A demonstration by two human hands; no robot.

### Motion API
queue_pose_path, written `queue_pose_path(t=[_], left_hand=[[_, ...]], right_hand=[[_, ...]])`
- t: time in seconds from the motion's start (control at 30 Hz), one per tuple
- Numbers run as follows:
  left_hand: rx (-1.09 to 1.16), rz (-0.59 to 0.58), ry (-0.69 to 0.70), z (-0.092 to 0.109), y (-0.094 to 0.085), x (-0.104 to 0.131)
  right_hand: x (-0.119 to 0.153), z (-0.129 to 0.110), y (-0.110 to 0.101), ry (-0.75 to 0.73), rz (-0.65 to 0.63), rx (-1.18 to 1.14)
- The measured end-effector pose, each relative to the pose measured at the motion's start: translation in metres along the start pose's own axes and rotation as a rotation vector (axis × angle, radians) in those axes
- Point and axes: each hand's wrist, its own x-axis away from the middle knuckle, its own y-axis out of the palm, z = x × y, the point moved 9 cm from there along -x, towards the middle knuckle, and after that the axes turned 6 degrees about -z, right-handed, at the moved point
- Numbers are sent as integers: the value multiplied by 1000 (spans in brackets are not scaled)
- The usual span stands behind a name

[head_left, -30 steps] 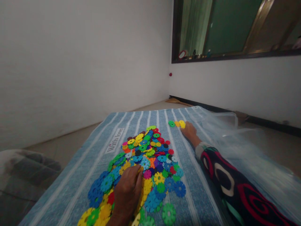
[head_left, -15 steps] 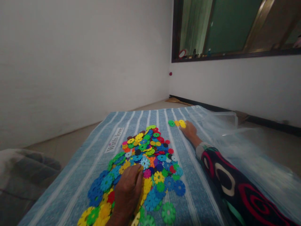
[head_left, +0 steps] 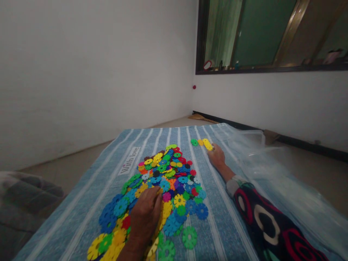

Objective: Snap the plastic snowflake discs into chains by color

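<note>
Flower-shaped plastic discs heap near-centre on striped woven cloth; green, orange and yellow discs lie apart, far right. More yellow shows beyond the right hand than half a second ago, making that row clearer. Its narrowed fingers touch yellow; whether they grip, I cannot tell. Left hand curls over the heap, yellow at its fingertips, grip unclear. Discs are flat, rims notched.

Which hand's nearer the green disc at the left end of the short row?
Right. The right hand is at the yellow discs, just right of the green disc; the left hand is over the pile, closer to the camera.
</note>
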Motion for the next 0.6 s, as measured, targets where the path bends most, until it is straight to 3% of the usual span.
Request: queue_pose_path(t=[0.13, 0.37, 0.5, 0.6], left_hand=[[156, -55, -182, -9, 1, -3], [500, -183, -644, -28, 16, 5], [703, -206, -762, -27, 24, 8], [788, -206, -778, -21, 24, 6]], right_hand=[[34, -31, -7, -137, -57, -46], [115, -103, -15, -509, -236, -295], [154, -142, -27, -655, -308, -443], [169, -157, -25, -640, -409, -510]])
